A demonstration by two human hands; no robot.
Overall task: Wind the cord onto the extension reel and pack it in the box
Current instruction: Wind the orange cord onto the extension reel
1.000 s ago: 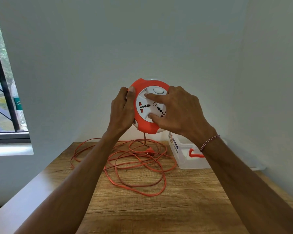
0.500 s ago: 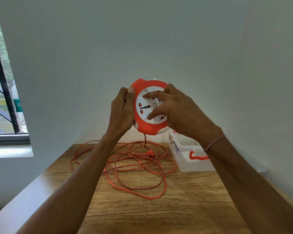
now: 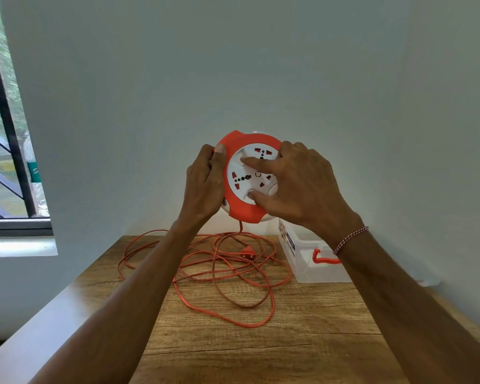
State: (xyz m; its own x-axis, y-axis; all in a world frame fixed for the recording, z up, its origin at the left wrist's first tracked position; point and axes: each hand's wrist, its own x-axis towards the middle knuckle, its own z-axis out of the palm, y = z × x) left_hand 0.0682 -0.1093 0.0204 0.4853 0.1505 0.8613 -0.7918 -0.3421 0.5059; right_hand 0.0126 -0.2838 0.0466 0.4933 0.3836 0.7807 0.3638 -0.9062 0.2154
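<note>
The wood-grain tabletop [image 3: 302,342] carries a loose tangle of thin orange cord [image 3: 219,273], its plug [image 3: 247,252] lying among the loops, and a clear plastic box [image 3: 311,273] with a red latch to the right by the wall. Above them, the round orange-and-white extension reel [image 3: 250,178] is held upright, face toward the camera. The left hand [image 3: 204,187] grips its left rim. The right hand [image 3: 302,184] spreads 2 fingers [image 3: 254,162] on the white socket disc, probably to turn it. The cord hangs straight down from the reel, unobstructed.
</note>
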